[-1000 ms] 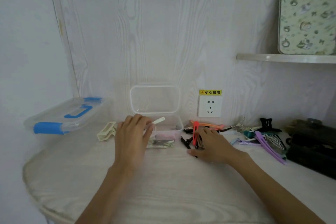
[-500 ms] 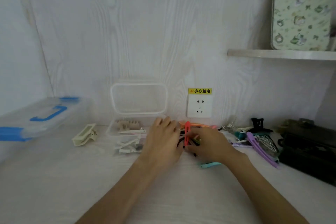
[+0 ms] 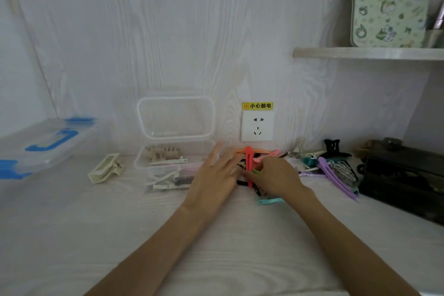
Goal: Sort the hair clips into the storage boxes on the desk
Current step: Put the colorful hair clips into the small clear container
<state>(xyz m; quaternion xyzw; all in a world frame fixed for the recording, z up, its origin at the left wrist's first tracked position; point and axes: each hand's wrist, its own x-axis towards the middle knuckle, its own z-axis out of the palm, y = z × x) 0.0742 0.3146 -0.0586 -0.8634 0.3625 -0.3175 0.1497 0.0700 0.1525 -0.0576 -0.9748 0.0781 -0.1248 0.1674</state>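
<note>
A clear storage box (image 3: 141,163) stands open against the wall with its lid (image 3: 175,118) up; beige and white clips lie in it. A pile of coloured hair clips sits to its right, with a red clip (image 3: 249,166) standing on top. My left hand (image 3: 216,175) reaches flat toward the pile, fingers straight, beside the box. My right hand (image 3: 271,176) has its fingers curled over small clips at the foot of the red clip; what they pinch is hidden. A teal clip (image 3: 270,201) lies just under my right wrist.
A cream claw clip (image 3: 105,168) lies left of the box. A clear case with blue latches (image 3: 43,146) sits far left. Purple clips (image 3: 336,175), a black claw clip (image 3: 334,148) and a dark box (image 3: 403,175) fill the right. A wall socket (image 3: 257,126) is behind the pile.
My left hand has left the clear box and moved right to the clip pile beside my right hand. The camera has turned left and closer.
</note>
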